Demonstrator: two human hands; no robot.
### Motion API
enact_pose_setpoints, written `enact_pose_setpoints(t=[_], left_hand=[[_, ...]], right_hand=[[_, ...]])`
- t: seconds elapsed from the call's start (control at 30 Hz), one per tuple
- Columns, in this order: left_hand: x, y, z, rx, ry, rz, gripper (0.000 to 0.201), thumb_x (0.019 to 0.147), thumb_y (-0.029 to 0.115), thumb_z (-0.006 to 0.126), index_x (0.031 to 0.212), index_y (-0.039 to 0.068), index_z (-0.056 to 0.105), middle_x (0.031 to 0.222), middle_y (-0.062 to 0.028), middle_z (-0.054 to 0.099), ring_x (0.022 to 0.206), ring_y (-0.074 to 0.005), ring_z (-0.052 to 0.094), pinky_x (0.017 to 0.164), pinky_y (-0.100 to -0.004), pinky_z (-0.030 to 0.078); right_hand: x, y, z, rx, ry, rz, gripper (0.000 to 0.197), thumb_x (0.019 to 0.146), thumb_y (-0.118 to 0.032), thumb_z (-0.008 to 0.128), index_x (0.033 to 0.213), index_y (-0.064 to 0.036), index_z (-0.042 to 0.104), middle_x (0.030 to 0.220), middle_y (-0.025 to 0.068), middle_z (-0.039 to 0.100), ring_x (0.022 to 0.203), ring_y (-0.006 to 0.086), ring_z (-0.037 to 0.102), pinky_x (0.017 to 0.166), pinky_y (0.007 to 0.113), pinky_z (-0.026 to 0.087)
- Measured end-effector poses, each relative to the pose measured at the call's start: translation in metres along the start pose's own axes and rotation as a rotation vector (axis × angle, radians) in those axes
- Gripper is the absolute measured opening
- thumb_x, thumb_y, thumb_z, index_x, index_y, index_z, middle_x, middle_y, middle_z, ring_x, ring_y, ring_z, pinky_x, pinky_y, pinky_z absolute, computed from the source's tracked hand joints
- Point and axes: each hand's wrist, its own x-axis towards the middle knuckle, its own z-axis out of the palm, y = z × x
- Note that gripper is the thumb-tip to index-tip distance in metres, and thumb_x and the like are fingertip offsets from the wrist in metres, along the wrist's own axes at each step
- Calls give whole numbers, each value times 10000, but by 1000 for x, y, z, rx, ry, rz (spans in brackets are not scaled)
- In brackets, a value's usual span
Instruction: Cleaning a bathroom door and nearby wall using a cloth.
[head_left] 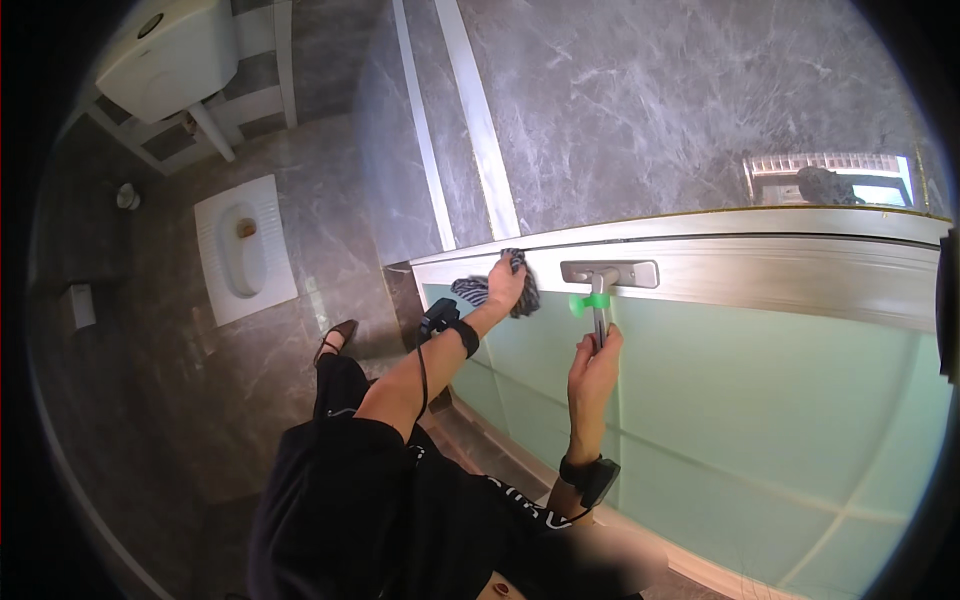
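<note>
My left hand (507, 286) is closed round a dark, striped cloth (468, 291), which bunches out on both sides of the fingers. It presses against the pale frame (545, 247) of a frosted green glass door (720, 380). To the right, my right hand (595, 372) grips the lower end of a metal door handle (600, 315). The handle hangs down from a grey backplate (640, 273), and a bright green band (596, 300) is wrapped round it. Each wrist wears a black strap with a small device; part of the cloth is hidden behind my left hand.
A grey marbled tile wall (640, 110) rises beyond the door frame. At the left, a white squat toilet (212, 260) is set into the dark tiled floor (330, 220), with a white cistern (170, 70) on the wall above. My brown shoe (342, 333) stands near the door's left end.
</note>
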Motion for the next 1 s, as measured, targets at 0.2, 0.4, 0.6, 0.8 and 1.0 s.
enact_pose_setpoints(t=[0.2,0.4,0.6,0.8,1.0], left_hand=[[-31,41,11,-213,-11,188,389,810,178,676,1120,-29,565,1052,-228,616,982,-352,599,879,-367,462],[-48,47,13,-263,33,363,233,804,42,690,1005,-11,586,904,-164,594,830,-304,596,762,-333,476],[-78,44,15,-260,-109,254,262,786,56,690,1006,-33,579,937,-229,604,901,-422,587,784,-411,485],[-76,60,14,-209,52,365,209,785,8,633,964,-27,531,917,-226,548,887,-433,536,773,-444,449],[-36,108,7,-205,178,512,293,757,-29,632,1029,-1,525,975,-213,526,939,-423,516,815,-450,433]], right_hand=[[-4,6,0,57,15,0,332,945,-41,497,1248,50,396,868,168,588,739,234,614,692,350,483],[-1,-3,1,87,45,20,301,929,-17,489,1213,57,421,862,167,588,726,231,609,679,349,478],[3,2,0,-3,46,34,282,909,-17,490,1184,34,463,839,155,597,717,227,619,659,353,482],[-2,6,-2,35,-12,49,312,921,-51,522,1211,56,476,939,252,573,805,413,577,700,451,456],[-4,10,1,23,51,56,318,901,-45,563,1194,57,494,951,241,566,805,393,580,694,432,463]])
